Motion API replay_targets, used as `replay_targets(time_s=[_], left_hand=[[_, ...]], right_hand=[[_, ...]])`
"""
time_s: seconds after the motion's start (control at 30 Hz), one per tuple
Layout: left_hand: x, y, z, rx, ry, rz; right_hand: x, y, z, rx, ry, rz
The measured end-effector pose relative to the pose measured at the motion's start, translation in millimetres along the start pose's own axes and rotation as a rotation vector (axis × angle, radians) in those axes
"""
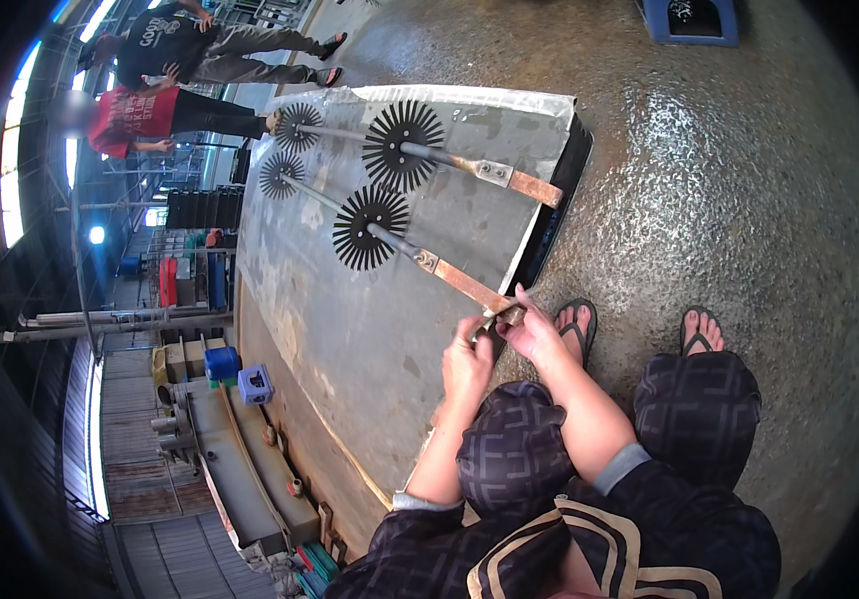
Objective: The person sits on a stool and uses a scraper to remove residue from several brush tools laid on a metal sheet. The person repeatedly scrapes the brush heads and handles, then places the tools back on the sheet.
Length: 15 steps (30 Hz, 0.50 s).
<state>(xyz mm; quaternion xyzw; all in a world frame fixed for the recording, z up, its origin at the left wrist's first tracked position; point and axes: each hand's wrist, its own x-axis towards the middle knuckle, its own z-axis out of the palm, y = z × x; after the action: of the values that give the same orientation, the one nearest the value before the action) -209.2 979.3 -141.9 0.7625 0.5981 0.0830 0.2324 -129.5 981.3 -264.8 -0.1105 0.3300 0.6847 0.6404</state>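
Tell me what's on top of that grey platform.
On the grey platform are two rods, each with two black slotted discs and a rusty flat bar at its nearer end. The surface behind the discs' solid centres is covered and can't be seen.

Four toothed discs [362, 219]; two rods [395, 241]; two hands [466, 363].

Floor [739, 190]: wet, brown-grey, strong glare off the right edge of the bench [415, 314]. Bench top broad, grey, patched with damp; dark side along the right edge. Blue crate [664, 32] on the floor, well beyond the far right corner. Off the left edge: blue drum [221, 363] beside violet crate [255, 384], long grey trough [235, 454] nearer. Corrugated wall [140, 479] behind these. Dark roof; bright daylight strips [16, 150] in it. Round bluish-white light [97, 235] glows well off the left edge.
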Motion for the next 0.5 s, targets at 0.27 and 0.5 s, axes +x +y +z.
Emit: replay_targets(time_s=[0.27, 0.5], left_hand=[[12.1, 8.8, -10.5, -0.347, -0.091, -0.214], [16.4, 25.5, -15.9, -0.559, -0.225, -0.262]], right_hand=[[-3.4, -0.2, 0.1, -0.016, -0.077, -0.006], [-2.6, -2.6, -0.4, -0.082, -0.034, -0.035]])
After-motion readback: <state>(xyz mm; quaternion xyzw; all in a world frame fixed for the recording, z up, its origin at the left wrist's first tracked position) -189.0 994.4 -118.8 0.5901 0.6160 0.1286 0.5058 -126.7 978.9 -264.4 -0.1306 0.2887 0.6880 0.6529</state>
